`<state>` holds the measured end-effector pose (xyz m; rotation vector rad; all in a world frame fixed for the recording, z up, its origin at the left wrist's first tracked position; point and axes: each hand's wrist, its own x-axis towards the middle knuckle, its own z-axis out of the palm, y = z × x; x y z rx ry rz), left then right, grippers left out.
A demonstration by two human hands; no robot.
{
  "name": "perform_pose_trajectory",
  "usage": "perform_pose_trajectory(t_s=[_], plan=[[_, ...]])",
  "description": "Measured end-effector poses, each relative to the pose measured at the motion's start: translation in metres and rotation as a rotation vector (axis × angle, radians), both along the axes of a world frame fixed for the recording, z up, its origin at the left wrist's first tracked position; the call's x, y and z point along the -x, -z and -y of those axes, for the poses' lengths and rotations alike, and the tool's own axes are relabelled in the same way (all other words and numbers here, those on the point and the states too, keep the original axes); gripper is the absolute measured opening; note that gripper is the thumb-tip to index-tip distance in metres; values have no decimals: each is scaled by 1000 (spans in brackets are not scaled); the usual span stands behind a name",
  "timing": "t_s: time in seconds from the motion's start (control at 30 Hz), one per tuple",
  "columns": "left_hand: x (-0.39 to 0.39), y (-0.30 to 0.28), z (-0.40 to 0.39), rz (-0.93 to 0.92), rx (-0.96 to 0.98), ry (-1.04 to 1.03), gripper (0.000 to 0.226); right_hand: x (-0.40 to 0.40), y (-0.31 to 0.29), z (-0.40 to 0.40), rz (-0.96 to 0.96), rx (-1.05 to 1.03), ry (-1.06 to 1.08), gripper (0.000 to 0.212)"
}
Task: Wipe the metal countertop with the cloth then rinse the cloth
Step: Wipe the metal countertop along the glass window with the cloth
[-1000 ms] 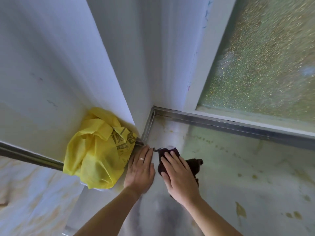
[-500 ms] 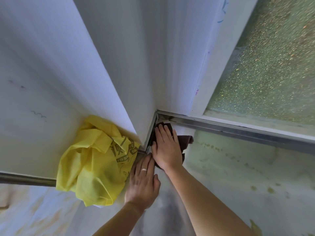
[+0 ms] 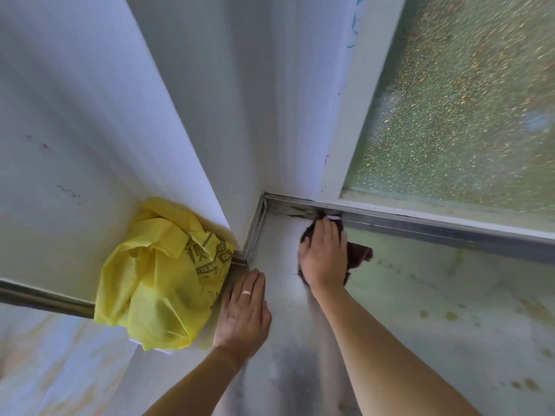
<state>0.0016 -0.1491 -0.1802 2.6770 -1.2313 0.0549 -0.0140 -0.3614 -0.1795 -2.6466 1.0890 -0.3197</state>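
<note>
A dark maroon cloth (image 3: 359, 254) lies on the metal countertop (image 3: 435, 310) close to the back rim, mostly covered by my right hand (image 3: 324, 253). That hand presses flat on the cloth, fingertips reaching the metal rim under the window. My left hand (image 3: 243, 310), wearing a ring, rests flat on the countertop beside the yellow bag, fingers straight. The countertop carries brownish stains on its right side.
A crumpled yellow plastic bag (image 3: 159, 274) sits against the white wall corner (image 3: 216, 175) at the left. A raised metal rim (image 3: 435, 228) runs along the back, under a frosted window (image 3: 465, 100). A pale marbled surface (image 3: 45, 355) lies at the lower left.
My right hand slid the cloth from the inner corner rightward along the back rim. My left hand stayed flat beside the yellow bag.
</note>
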Motion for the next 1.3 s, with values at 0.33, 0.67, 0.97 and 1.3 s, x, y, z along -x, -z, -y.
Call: perform_pose_trajectory(t_s=[0.33,0.67,0.97,1.3], plan=[[-12,-5,49,-102,-153,5,63,74,3,-12,20,60,-303,51],[-20,9,55,-149,-81,-45,67,13,8,16,37,99,-324,52],[-19,1,52,-195,-16,-39,68,55,10,41,50,57,-176,46],[13,-14,38,-30,56,-2,49,200,1,80,173,-2,364,23]])
